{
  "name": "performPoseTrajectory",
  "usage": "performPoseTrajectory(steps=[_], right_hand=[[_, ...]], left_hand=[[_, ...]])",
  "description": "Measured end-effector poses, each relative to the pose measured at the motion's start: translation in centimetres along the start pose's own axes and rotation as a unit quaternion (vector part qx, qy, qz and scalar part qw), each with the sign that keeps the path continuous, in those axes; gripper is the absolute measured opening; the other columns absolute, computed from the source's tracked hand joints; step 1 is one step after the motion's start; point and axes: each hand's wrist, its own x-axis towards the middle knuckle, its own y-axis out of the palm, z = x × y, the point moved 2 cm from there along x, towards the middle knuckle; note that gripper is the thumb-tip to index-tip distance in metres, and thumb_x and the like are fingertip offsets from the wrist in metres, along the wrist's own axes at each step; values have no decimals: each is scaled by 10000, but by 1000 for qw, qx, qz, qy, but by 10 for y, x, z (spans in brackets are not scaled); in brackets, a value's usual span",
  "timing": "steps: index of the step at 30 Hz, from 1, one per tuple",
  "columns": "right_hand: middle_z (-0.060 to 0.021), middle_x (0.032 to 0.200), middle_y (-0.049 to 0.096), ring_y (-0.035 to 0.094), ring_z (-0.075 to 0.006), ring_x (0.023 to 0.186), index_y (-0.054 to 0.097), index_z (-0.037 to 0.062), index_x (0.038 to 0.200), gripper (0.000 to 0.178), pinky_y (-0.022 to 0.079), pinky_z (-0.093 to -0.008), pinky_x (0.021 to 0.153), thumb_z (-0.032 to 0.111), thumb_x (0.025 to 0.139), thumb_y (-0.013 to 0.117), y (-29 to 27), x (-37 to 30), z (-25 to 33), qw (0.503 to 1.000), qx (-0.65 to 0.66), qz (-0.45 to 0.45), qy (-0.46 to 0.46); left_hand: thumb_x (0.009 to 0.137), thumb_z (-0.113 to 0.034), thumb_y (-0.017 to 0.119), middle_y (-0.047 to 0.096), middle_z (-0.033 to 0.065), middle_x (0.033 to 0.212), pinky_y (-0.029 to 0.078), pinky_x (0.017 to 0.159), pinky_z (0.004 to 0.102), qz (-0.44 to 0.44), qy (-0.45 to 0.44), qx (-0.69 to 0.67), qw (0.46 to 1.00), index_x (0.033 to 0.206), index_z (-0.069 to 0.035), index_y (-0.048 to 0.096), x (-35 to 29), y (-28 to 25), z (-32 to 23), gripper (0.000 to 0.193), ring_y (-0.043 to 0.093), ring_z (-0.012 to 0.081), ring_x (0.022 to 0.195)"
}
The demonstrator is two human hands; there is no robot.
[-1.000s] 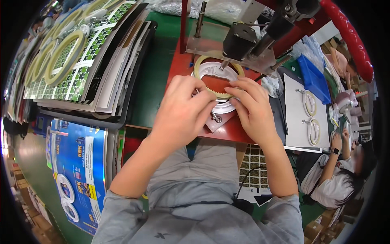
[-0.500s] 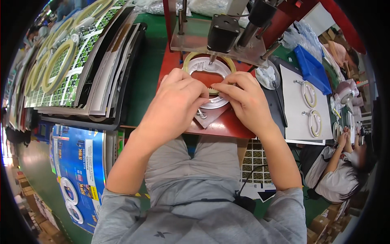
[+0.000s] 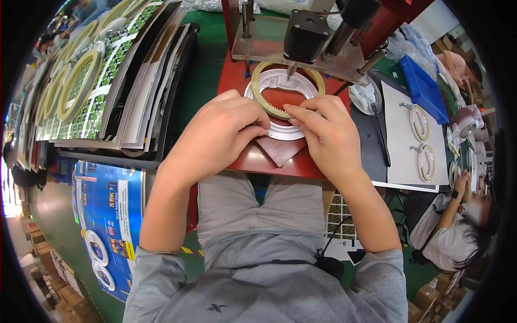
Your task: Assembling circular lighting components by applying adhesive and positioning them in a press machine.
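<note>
A white ring-shaped part lies on the red base under a press. Over it sits a pale yellow ring with fine inner teeth, tilted and off-centre. My left hand is closed, with thumb and forefinger pinched at the white ring's near left rim. My right hand is closed too, its fingertips on the near edge of the yellow ring. The fingers partly hide both rings. A dark press head with a metal pin hangs above the rings' far side.
A clear plate on metal posts spans the press. Left stands a stack of sheets with yellow rings on top. At right are a white board with two ring parts, a blue tray and a dish. Another person sits far right.
The yellow ring has shifted and tilted relative to the white ring. My left fingers have moved up to the rim; a small metal piece formerly beneath them no longer shows.
</note>
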Motion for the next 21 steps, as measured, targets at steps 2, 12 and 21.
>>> performPoseTrajectory(steps=[2,12,21], right_hand=[[-29,950,686,651,-254,918,804,105,1057,252,549,-379,758,52,812,780,0,0,1,1000,2,-7,0],[-44,952,687,651,-262,921,792,77,1050,265,549,-384,765,38,789,809,-1,1,3,1000,2,8,4],[-73,969,696,656,-283,936,778,38,1044,268,549,-395,792,22,779,818,-3,5,2,1000,9,21,-7]], left_hand=[[869,-33,744,706,91,915,516,815,386,18,-2,2,1000,933,-24,682,1,-1,2,90,621,304,880],[853,-44,761,707,107,901,531,807,401,30,16,-24,999,893,-18,722,4,1,11,62,647,308,893],[835,-43,778,684,111,1119,553,901,402,-49,33,147,987,1059,-41,784,-28,9,-15,224,651,298,1056]])
